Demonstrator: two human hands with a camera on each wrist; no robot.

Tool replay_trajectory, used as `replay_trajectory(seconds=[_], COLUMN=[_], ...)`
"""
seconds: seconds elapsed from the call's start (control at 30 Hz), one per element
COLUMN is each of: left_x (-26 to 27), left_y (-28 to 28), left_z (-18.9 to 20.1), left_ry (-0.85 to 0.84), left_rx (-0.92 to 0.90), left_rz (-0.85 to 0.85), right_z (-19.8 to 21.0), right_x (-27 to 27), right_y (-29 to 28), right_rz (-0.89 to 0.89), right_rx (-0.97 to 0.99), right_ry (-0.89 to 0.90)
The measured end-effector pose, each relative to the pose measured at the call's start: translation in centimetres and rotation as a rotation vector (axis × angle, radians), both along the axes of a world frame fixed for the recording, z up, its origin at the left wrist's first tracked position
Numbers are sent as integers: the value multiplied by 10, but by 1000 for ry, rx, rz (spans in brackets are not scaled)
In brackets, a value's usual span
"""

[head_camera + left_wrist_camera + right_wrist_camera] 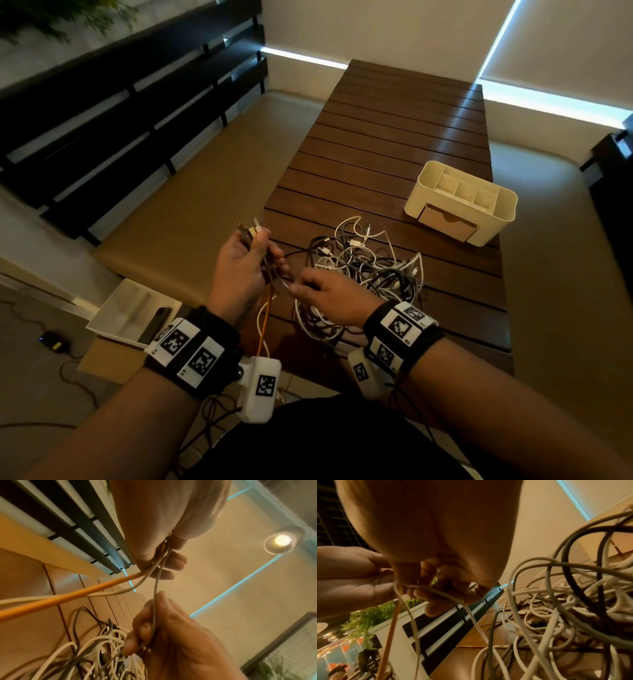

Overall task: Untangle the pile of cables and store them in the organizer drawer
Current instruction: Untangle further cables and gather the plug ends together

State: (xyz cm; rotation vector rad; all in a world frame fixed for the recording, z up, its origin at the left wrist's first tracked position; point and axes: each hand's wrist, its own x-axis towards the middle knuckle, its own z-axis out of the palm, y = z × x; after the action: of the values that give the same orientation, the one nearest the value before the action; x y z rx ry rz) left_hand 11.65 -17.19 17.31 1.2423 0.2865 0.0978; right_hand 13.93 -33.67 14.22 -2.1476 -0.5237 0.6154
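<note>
A tangled pile of white, grey and black cables (366, 270) lies on the near half of the slatted wooden table (394, 137). My left hand (263, 253) is raised at the table's left edge and grips a bundle of cable ends, plugs (251, 230) sticking up above the thumb. An orange cable (263, 329) and a white one hang down from that hand. My right hand (298, 284) pinches a thin grey cable (156, 588) that runs up into the left fingers (171, 563). The cream organizer (500, 209) stands at the right edge, its drawer (448, 222) pushed in.
A tan cushioned bench (191, 192) and a black slatted rail (102, 113) run along the left of the table. On the floor at lower left, a white tray (120, 308) with a dark phone (154, 325) sits on a cardboard box. Loose wires trail on the floor.
</note>
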Motion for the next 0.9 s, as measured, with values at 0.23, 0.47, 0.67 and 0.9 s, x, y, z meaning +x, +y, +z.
replay_trajectory(seconds=[0.23, 0.47, 0.67, 0.9], left_x=[2, 1, -3, 2], left_y=[16, 12, 4, 12], left_z=[9, 8, 18, 22], left_ry=[36, 12, -143, -81], left_rx=[-174, 292, 541, 516], left_rz=[95, -175, -418, -627], right_z=[-9, 20, 45, 50], right_x=[9, 10, 13, 11], right_y=[-18, -10, -5, -11], right_rz=[-50, -172, -204, -196], right_rx=[-37, 126, 252, 259], right_ry=[-34, -218, -309, -285])
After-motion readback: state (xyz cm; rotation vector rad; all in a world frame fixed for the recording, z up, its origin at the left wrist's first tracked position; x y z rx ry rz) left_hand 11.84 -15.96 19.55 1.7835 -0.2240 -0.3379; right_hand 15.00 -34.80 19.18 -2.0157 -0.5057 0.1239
